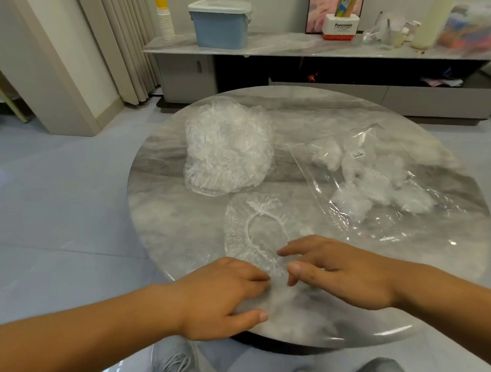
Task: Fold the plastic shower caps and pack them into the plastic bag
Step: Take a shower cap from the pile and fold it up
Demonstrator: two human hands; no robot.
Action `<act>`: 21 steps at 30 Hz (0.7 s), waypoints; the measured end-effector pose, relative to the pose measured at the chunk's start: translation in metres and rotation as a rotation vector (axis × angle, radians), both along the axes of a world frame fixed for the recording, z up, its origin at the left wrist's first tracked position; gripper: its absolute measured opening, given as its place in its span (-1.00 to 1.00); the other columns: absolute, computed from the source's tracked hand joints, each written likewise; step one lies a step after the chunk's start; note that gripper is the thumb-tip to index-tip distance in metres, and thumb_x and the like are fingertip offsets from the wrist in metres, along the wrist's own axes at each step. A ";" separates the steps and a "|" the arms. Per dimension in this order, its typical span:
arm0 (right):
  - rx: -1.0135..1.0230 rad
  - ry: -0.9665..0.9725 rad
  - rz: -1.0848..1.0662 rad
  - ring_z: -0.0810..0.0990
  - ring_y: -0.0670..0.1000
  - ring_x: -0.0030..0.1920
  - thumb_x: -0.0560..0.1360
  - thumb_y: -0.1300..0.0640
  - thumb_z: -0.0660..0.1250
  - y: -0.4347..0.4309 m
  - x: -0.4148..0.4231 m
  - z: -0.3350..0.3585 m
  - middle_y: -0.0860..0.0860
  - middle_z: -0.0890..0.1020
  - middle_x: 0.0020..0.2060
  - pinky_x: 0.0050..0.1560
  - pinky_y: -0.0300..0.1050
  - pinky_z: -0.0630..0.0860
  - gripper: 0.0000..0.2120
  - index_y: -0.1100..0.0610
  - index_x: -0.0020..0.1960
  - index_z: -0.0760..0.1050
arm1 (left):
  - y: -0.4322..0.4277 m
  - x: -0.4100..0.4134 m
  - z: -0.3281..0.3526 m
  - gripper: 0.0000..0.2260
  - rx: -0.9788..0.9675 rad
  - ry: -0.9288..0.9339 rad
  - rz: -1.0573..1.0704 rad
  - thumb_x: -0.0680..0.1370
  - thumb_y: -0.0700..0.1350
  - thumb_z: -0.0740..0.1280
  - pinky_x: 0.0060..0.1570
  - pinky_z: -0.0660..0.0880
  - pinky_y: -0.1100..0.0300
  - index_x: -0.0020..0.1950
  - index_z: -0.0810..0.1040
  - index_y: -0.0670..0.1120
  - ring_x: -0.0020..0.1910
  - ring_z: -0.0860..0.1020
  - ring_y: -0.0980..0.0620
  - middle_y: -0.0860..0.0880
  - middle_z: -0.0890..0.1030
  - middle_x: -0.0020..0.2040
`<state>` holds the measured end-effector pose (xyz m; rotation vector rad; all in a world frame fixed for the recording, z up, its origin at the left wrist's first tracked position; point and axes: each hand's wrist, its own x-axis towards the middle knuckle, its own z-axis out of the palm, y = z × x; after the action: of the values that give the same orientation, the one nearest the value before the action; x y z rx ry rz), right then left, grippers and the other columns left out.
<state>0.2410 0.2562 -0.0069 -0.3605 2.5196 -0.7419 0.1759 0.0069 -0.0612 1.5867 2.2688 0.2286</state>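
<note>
One clear shower cap (257,230) lies spread flat on the round marble table (162,216), its elastic ring facing up. My left hand (223,295) and my right hand (336,271) both rest at the cap's near edge, fingertips touching the plastic; whether they pinch it is unclear. Behind the cap sits a heap of several loose shower caps (226,147). To the right lies the clear plastic bag (377,181), holding several folded caps and bearing a small barcode label.
Behind the table runs a low cabinet (289,49) with a blue lidded box (220,25), a stack of paper cups (164,19) and a Panasonic box (340,26). Grey tiled floor surrounds the table; curtains hang at the back left.
</note>
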 end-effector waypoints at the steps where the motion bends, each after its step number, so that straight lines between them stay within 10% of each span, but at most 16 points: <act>1: -0.030 -0.045 -0.018 0.28 -0.37 0.39 0.51 -0.37 -0.05 0.001 0.002 -0.002 -0.27 0.44 0.41 0.36 -0.47 0.16 -0.35 -0.04 0.15 0.67 | -0.001 -0.001 0.001 -0.51 0.030 -0.030 0.004 0.67 0.20 0.11 0.48 0.20 0.14 0.53 0.39 0.00 0.47 0.32 0.09 0.06 0.38 0.52; 10: -0.127 0.121 0.020 0.59 0.09 0.05 0.62 -0.29 0.05 0.011 -0.007 -0.028 0.10 0.66 -0.07 0.16 -0.03 0.44 -0.34 0.25 -0.12 0.62 | 0.010 -0.035 0.000 -0.65 0.306 -0.487 0.471 0.55 -0.10 0.46 0.21 0.49 0.34 0.34 0.60 -0.01 0.13 0.59 0.27 0.18 0.61 0.19; 15: -0.102 0.124 -0.153 0.56 -0.27 0.05 0.57 -0.22 0.29 0.010 -0.012 -0.035 -0.26 0.65 -0.05 0.12 -0.33 0.47 -0.70 -0.08 0.10 0.66 | 0.018 -0.048 -0.008 -0.53 0.327 -0.492 0.638 0.42 0.01 0.59 0.14 0.56 0.26 0.31 0.60 0.09 0.03 0.61 0.22 0.12 0.65 0.11; 21: -0.139 0.249 -0.376 0.57 -0.24 -0.24 0.49 -0.06 0.47 0.011 -0.030 -0.060 -0.16 0.62 -0.18 -0.17 -0.31 0.44 -0.84 -0.10 -0.09 0.49 | 0.030 -0.049 -0.013 -0.56 0.300 -0.532 0.749 0.47 -0.07 0.55 -0.21 0.62 0.26 0.32 0.57 0.03 -0.21 0.64 0.10 0.01 0.61 -0.02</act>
<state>0.2111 0.2667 -0.0673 -0.0207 2.8169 -1.0767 0.1270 0.0374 -0.0746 0.5798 2.3234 1.0754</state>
